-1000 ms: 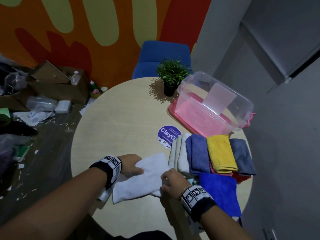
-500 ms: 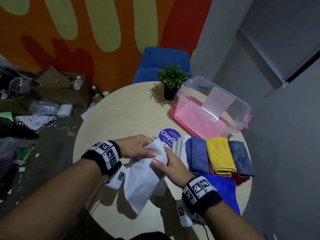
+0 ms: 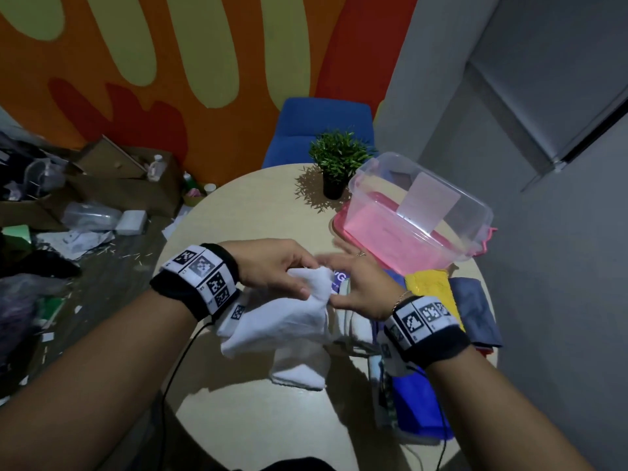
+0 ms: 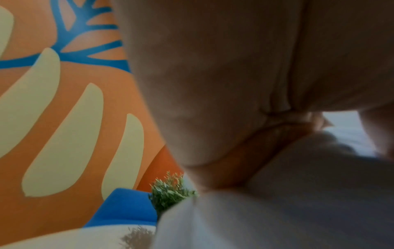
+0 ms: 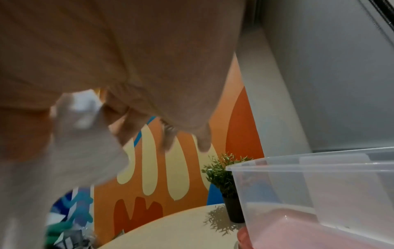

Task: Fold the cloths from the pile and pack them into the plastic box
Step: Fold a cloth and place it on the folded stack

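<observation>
A white cloth (image 3: 289,328) hangs bunched above the round table (image 3: 251,212). My left hand (image 3: 302,280) grips its top corner with curled fingers. My right hand (image 3: 339,290) pinches the same bunch between thumb and forefinger, its other fingers stretched out and blurred. The right wrist view shows that pinch on the white cloth (image 5: 83,107). In the left wrist view the white cloth (image 4: 298,202) fills the lower right. The clear plastic box (image 3: 418,215) stands at the right rear. The pile lies by my right wrist: yellow cloth (image 3: 428,287), grey-blue cloth (image 3: 475,311), blue cloth (image 3: 418,399).
A potted plant (image 3: 336,161) stands behind the box, with a blue chair (image 3: 323,124) past the table's far edge. The box sits on a pink lid (image 3: 339,226). A purple sticker (image 3: 339,278) peeks out between my hands. Cardboard boxes and litter (image 3: 112,171) cover the floor at left.
The white cloth went from lying flat on the table to hanging in the air. Both hands rose and came together at its top.
</observation>
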